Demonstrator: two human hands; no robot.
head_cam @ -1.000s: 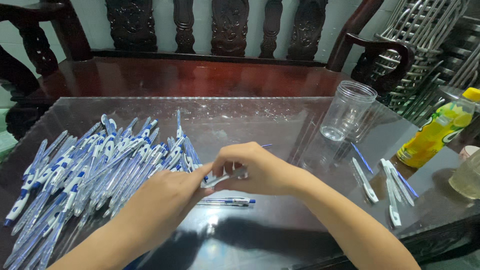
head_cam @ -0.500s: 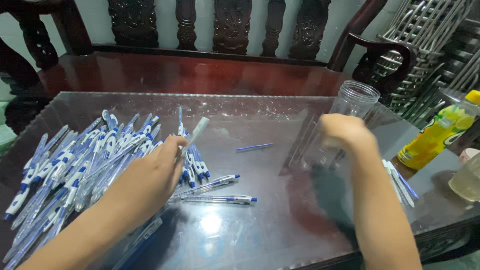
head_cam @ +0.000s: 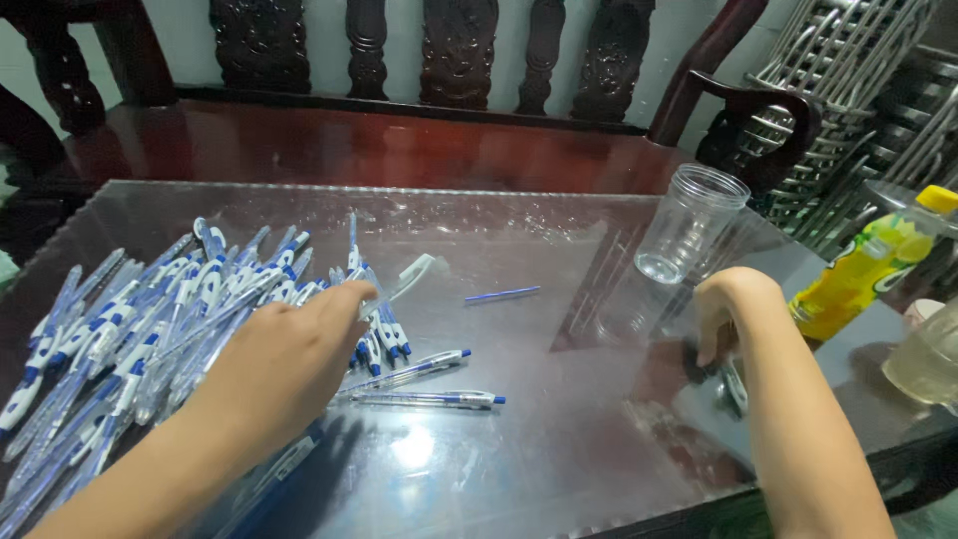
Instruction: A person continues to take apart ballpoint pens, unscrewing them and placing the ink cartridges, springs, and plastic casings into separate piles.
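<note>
Just left hand (head_cam: 284, 349) on pen barrel (head_cam: 404, 280)

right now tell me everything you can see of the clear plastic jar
The clear plastic jar stands upright near the far right of the glass-topped table, mouth open with no lid and a ribbed rim. Its see-through walls look thin and it appears empty. No hand touches it; the right hand is down on the table in front of it, the yellow bottle farther right.

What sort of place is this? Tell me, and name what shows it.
Probably a home used for piecework: a carved wooden bench behind a glass-topped table, a heap of blue-and-white pens, and stacked metal chairs.
</note>
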